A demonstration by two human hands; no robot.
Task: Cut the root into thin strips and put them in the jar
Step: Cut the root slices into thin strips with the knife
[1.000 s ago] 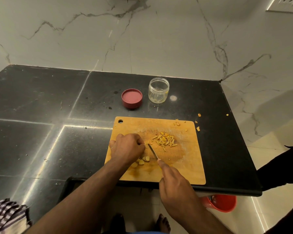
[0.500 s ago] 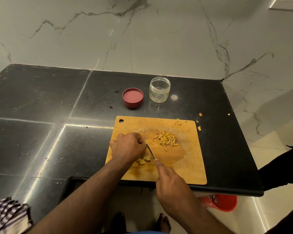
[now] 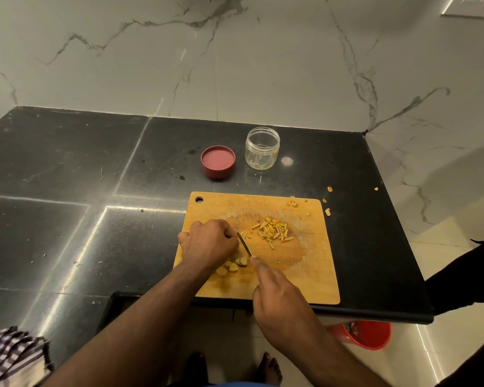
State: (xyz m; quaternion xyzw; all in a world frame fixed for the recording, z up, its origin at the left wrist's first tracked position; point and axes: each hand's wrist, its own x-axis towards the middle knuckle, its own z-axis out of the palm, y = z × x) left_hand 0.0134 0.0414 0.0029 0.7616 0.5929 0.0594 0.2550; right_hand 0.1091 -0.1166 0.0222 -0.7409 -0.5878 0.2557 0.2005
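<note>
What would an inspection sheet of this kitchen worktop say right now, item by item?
Surface: black counter, speckled with crumbs; wooden board at its front edge.
Job's things: pile of strips on the board; root slices near the left hand; knife blade down on the board; open jar, with no strips visible in it; red lid beside it, upside down.
Clutter: yellow scraps on the board's far corner and the counter.
Hands: left hand curled over the piece being cut; right hand grips the knife.
Cables: nothing seen.
Surroundings: marble wall, checked cloth, red bucket on the floor.
</note>
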